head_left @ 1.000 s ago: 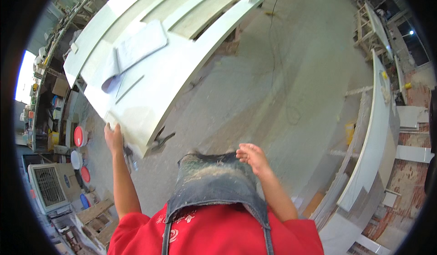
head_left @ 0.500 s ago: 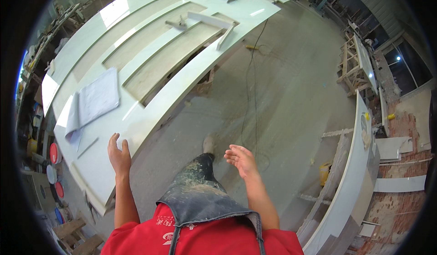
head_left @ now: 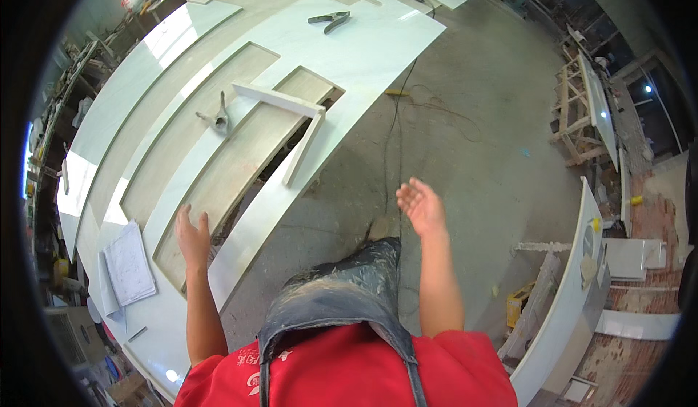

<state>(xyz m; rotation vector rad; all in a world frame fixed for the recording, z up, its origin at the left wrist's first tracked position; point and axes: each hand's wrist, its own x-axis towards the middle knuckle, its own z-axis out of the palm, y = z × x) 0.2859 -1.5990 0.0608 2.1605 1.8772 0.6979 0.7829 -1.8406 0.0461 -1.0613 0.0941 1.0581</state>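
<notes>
My left hand (head_left: 193,238) hangs over the near cut-out of a large white slab (head_left: 251,251); its fingers are spread and hold nothing. My right hand (head_left: 423,207) is raised above the floor to the right of the slab, palm turned inward, fingers loosely curved and empty. Two white strips meet at a corner on the slab: a long strip (head_left: 278,99) across the cut-out and a shorter strip (head_left: 303,150) along its outer edge. Beyond my left hand lies a grey, pronged object (head_left: 219,118), its kind unclear. Farther off sits a dark spring clamp (head_left: 331,20).
A stack of papers (head_left: 131,267) and a thin pen-like stick (head_left: 137,333) lie on the slab's near left part. A dark cable (head_left: 387,145) runs along the floor. At right stand a leaning white slab (head_left: 563,312), a yellow container (head_left: 518,304) and a wooden rack (head_left: 574,113).
I have moved forward along the slab, so the strips, clamp and papers appear nearer and lower. Both hands remain empty; the right one has swung up and outward.
</notes>
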